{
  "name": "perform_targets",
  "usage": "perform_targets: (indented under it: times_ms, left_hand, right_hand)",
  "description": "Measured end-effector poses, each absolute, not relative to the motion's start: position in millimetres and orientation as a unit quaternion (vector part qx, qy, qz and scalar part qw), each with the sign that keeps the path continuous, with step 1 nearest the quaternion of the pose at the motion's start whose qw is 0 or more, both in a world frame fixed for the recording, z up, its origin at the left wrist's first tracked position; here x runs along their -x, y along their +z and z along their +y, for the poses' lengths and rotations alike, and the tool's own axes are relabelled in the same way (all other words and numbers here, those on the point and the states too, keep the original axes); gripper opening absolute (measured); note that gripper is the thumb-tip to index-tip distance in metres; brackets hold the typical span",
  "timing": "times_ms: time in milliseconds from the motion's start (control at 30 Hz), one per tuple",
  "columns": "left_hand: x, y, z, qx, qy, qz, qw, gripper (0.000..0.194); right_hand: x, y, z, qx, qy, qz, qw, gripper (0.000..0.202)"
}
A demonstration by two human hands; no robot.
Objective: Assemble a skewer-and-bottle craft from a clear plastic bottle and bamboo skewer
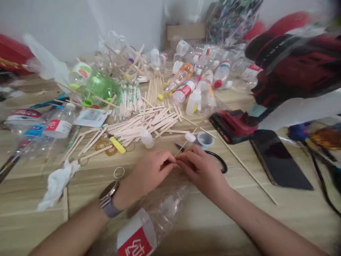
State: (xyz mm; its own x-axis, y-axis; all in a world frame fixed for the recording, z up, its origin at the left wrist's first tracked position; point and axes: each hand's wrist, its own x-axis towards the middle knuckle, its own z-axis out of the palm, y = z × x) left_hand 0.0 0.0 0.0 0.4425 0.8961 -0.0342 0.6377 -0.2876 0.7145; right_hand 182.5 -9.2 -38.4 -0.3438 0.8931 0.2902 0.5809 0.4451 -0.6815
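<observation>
My left hand (151, 169), with a watch on its wrist, pinches a thin bamboo skewer (182, 147) at its near end. My right hand (201, 169) closes on the same skewer, fingertips touching those of my left. The skewer points up and away, past a small white cap (190, 137). Beneath my hands a clear plastic bottle (166, 213) with a red and white label lies on its side. Scissors with a black handle (222, 161) lie partly hidden behind my right hand. A small round cup (205, 139) and a little white bottle (146, 138) stand just beyond.
A pile of flat wooden sticks (149, 122) covers the middle of the table. Plastic bottles (186, 89) crowd the back. On the right are a red cordless drill (234, 124), a dark phone (281, 158) and a long skewer (247, 170). A yellow-handled cutter (117, 145) and crumpled tissue (57, 185) lie left.
</observation>
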Motion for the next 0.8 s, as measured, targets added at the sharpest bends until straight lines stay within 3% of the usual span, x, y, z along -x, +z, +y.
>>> perform_targets:
  times_ms: [433, 800]
  left_hand:
    - [2, -4, 3, -0.693, 0.231, 0.527, 0.434, 0.007]
    - [1, -16, 3, -0.694, 0.278, 0.505, 0.43, 0.008]
  right_hand:
    - [-178, -34, -14, 0.448, 0.272, -0.791, 0.317, 0.011]
    - [-178, -36, -13, 0.439, 0.282, -0.794, 0.31, 0.012]
